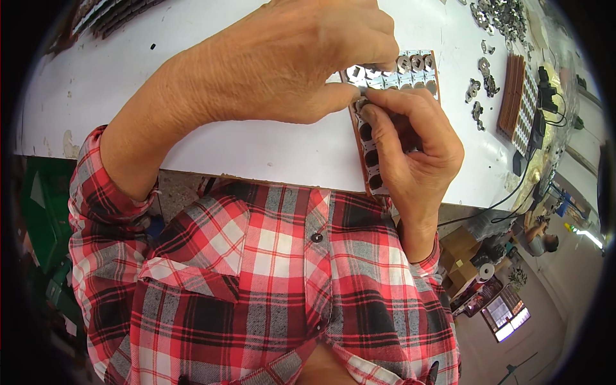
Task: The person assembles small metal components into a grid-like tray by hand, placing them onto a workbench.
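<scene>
On the far left of the white table (224, 147), I see a stack of dark strips (109, 16). The left hand (301, 61) leans over a brown-edged panel (437, 77), thumb at its left side. Round metal parts (417, 62) fill visible far rows; the left column shows dark rounds (375, 182), whether finished I can't tell. The right hand (417, 138) brings thumb and index close together beside the left thumb, over the panel; I can't tell whether either grip is clamped on anything. Farther right lie loose metal clips (504, 19) and a stack of similar panels (516, 96). With hands busy here, this panel seems partway done.
</scene>
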Demonstrator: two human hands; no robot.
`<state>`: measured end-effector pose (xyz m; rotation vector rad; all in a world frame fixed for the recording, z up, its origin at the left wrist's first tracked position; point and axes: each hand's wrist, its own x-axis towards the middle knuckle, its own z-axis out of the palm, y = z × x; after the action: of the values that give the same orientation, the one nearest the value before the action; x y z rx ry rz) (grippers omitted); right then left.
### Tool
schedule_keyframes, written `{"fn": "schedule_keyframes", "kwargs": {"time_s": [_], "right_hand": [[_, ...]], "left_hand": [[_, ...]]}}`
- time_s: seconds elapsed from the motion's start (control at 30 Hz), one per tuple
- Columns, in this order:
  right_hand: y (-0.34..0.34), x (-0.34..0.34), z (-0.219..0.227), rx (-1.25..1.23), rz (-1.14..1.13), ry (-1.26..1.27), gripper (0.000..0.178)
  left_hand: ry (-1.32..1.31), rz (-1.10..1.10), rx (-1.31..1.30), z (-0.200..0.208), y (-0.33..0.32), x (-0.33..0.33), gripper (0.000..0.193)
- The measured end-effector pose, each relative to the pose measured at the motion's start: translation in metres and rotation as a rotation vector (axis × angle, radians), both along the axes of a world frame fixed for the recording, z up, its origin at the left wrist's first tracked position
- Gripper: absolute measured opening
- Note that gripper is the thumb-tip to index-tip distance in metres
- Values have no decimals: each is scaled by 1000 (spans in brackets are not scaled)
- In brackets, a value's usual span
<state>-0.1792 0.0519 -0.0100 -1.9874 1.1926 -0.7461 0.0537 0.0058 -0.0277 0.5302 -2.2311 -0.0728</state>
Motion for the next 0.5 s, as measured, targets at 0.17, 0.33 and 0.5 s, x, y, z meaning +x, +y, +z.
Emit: {"fn": "schedule_keyframes", "kwargs": {"time_s": [0.17, 0.33, 0.5], "right_hand": [[-2, 3, 3, 71, -9, -21, 16], [-11, -5, 5, 110, 50, -66, 12], [-8, 7, -7, -17, 30, -74, 14]], "left_hand": [[51, -33, 20, -10, -3, 0, 32], [-36, -4, 616, 30, 10, -5, 37], [132, -24, 783, 30, 9, -4, 39]]}}
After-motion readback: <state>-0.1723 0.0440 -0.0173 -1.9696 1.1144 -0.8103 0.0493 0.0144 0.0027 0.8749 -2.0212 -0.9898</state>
